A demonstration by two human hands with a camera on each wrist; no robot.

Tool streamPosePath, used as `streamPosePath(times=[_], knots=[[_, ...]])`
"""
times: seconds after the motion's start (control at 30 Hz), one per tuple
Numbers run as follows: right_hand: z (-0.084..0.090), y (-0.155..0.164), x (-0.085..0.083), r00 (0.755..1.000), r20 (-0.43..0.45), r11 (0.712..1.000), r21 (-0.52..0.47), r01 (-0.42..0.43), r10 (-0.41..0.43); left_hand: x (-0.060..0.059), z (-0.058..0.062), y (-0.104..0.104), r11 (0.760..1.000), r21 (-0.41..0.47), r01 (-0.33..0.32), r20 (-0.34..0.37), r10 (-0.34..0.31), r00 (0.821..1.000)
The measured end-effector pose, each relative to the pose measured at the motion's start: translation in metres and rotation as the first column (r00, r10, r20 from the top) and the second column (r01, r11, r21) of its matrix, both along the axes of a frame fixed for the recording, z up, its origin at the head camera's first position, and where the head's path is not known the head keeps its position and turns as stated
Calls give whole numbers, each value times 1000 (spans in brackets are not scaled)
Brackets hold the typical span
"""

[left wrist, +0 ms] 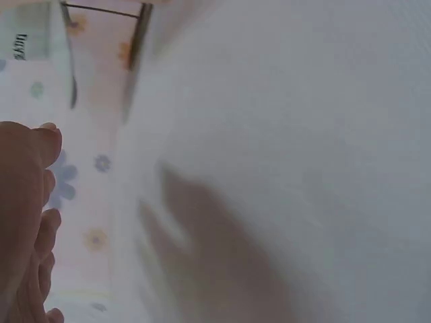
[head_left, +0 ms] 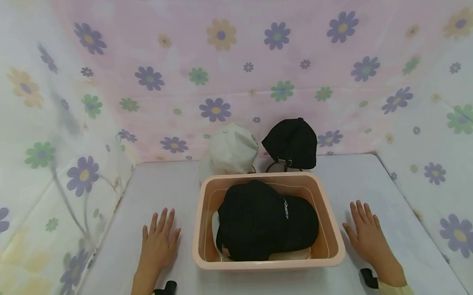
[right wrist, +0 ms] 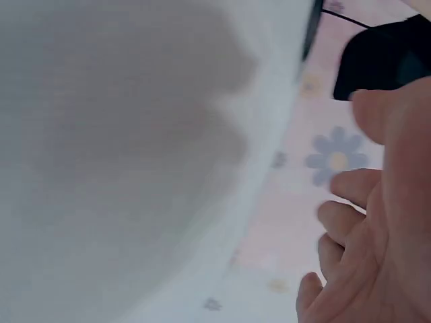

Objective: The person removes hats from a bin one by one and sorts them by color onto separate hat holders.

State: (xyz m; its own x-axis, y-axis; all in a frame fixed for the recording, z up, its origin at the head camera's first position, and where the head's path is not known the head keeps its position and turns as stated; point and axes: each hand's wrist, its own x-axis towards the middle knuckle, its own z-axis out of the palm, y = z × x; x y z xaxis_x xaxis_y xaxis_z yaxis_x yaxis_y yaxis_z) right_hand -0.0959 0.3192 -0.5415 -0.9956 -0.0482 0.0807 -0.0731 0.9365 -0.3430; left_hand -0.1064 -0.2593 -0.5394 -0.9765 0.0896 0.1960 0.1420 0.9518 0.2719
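A peach plastic bin point(head_left: 265, 264) sits between my two hands. Inside it lies a black baseball cap point(head_left: 251, 221), its brim to the right with small white lettering; pale material point(head_left: 215, 227) shows from under it. To the left of the bin my left hand point(head_left: 157, 245) is palm down over the table, fingers straight and slightly spread. My right hand point(head_left: 369, 238) mirrors it on the other side, also holding nothing. Behind the bin, a white cap point(head_left: 234, 150) and a second black cap point(head_left: 293, 143) are propped up side by side.
A white cloth covers the table point(head_left: 162, 181). Flower-printed fabric point(head_left: 233, 77) hangs at the back and both sides. Thin dark stand parts point(left wrist: 140, 33) show below the white cap in the left wrist view. Each wrist wears a black camera mount point(head_left: 166, 291).
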Motion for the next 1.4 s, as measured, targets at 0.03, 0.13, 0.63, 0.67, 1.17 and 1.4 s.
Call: streamPosePath(times=[0.03,0.13,0.63,0.67,1.17,1.4], knots=[[5,-1,0,1000,-7,1000,-5,-7,7,0,5,1,1000,10,5,3,-5,1000],[24,-4,0,998,-53,997,-57,-48,45,-1,23,6,999,46,26,12,-27,1000],[165,-52,-7,935,-177,922,-187,-339,308,6,117,47,939,235,253,-37,-251,967],[172,-58,-9,930,-148,913,-190,-361,337,6,120,51,939,231,256,-22,-258,966],[199,-162,-61,651,86,648,-260,-716,754,5,123,86,958,130,254,86,-266,960],[176,-196,-76,584,136,594,-311,-742,800,6,120,97,977,62,203,80,-208,975]])
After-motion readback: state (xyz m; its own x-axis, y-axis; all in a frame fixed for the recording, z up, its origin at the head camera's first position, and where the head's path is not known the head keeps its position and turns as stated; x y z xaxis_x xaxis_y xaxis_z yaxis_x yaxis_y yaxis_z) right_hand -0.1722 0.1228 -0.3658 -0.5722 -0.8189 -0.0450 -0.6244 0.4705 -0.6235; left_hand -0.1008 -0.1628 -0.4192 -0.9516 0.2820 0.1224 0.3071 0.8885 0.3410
